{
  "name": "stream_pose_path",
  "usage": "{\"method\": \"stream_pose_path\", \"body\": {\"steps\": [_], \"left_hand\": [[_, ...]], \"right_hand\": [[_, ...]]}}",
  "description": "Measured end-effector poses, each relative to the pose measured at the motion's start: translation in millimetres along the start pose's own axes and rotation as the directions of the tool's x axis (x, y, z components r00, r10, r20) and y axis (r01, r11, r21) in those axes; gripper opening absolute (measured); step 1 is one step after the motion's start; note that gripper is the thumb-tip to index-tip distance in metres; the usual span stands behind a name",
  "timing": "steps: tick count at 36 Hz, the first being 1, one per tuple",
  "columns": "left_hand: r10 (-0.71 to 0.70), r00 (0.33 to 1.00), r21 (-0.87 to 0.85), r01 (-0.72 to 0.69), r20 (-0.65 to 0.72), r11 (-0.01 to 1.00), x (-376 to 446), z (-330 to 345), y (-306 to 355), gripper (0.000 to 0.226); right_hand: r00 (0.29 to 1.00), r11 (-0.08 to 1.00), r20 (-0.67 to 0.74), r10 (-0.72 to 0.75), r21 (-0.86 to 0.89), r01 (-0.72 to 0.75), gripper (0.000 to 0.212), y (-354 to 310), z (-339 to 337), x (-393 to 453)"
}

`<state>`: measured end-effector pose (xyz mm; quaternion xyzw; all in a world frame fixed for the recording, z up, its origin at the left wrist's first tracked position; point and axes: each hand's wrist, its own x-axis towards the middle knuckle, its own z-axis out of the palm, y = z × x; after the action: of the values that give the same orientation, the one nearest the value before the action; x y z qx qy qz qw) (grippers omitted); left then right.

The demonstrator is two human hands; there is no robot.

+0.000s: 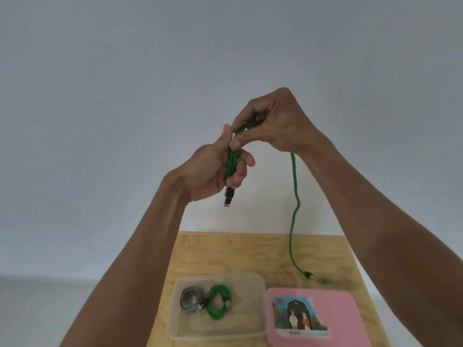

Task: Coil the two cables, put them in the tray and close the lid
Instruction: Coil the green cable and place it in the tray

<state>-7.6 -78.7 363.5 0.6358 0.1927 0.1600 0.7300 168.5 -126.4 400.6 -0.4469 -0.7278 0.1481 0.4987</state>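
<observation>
Braided green cable point(293, 196) looped between both hands, clear plastic tray point(253, 331)

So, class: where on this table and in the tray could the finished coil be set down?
Free: the tray's right half, between the green coil and the right wall; also the table behind the tray, left of the hanging cable's tip. Crowded: the tray's back-left, where the grey coil and green coil lie; the pink lid fills the front right.

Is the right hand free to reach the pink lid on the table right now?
Probably not yet: the right hand pinches the long green cable that the left hand also grips. The pink lid itself lies uncovered beside the clear plastic tray.
</observation>
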Motion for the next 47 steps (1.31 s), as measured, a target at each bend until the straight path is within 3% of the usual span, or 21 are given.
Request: {"method": "stream_pose_path", "body": {"steps": [2,7,14,15,17,18,22,26,31,34,39,43,45,47], "left_hand": [[0.023,1.000,-0.025,-0.022,0.014,0.999,0.9,4.5,-0.8,0.078],[0.109,0.994,-0.147,-0.109,-0.007,0.983,4.4,9.7,-5.0,0.054],[0.234,0.971,-0.132,-0.226,0.045,0.965,11.2,12.6,-0.7,0.033],[0.265,0.963,-0.139,-0.257,0.041,0.956,14.2,13.4,0.1,0.031],[0.316,0.949,-0.164,-0.308,0.021,0.937,21.1,13.7,2.8,0.030],[0.340,0.940,-0.189,-0.332,0.013,0.924,24.3,13.4,5.4,0.028],[0.400,0.915,-0.223,-0.400,-0.050,0.889,36.7,4.3,22.8,0.022],[0.454,0.878,-0.083,-0.469,-0.154,0.879,47.7,-10.7,34.6,0.019],[0.491,0.838,-0.070,-0.519,-0.238,0.852,58.2,-24.5,36.0,0.019],[0.497,0.828,-0.013,-0.518,-0.261,0.855,62.6,-25.9,30.7,0.021],[0.506,0.830,0.270,-0.444,-0.236,0.854,60.9,-32.2,19.8,0.018],[0.451,0.874,0.497,-0.314,-0.183,0.809,52.3,-29.9,16.1,0.023],[0.420,0.896,0.606,-0.255,-0.145,0.754,48.8,-24.9,15.9,0.036],[0.345,0.929,0.540,-0.222,-0.138,0.812,45.9,-20.5,16.5,0.044]], "right_hand": [[1.000,0.999,0.011,-0.014,0.035,0.013,0.028,-0.4,-1.5,-0.4],[0.995,0.971,-0.034,0.097,0.223,-0.087,0.023,22.9,-2.5,0.0],[0.964,0.843,-0.047,0.261,0.498,-0.204,0.010,48.8,19.2,-16.8],[0.963,0.825,-0.025,0.267,0.523,-0.215,0.014,49.0,23.0,-20.2],[0.955,0.790,-0.008,0.297,0.564,-0.241,0.048,52.1,32.6,-27.6],[0.947,0.789,-0.016,0.322,0.557,-0.259,0.052,54.6,38.4,-31.1],[0.902,0.834,-0.110,0.418,0.440,-0.333,0.043,57.8,60.5,-42.6],[0.860,0.762,-0.154,0.487,0.556,-0.332,0.014,54.0,73.1,-49.6],[0.792,0.671,-0.165,0.588,0.646,-0.363,0.020,50.7,83.5,-55.8],[0.778,0.709,-0.185,0.600,0.574,-0.410,0.018,47.5,81.1,-54.5],[0.859,0.894,-0.250,0.447,0.138,-0.426,0.017,36.9,55.4,-49.6],[0.943,0.952,-0.180,0.279,-0.074,-0.296,0.026,20.3,21.7,-31.8],[0.969,0.957,-0.118,0.218,-0.168,-0.235,0.023,12.0,7.1,-21.7],[0.988,0.960,-0.040,0.147,-0.235,-0.152,0.017,7.1,-3.9,-12.4]]}}
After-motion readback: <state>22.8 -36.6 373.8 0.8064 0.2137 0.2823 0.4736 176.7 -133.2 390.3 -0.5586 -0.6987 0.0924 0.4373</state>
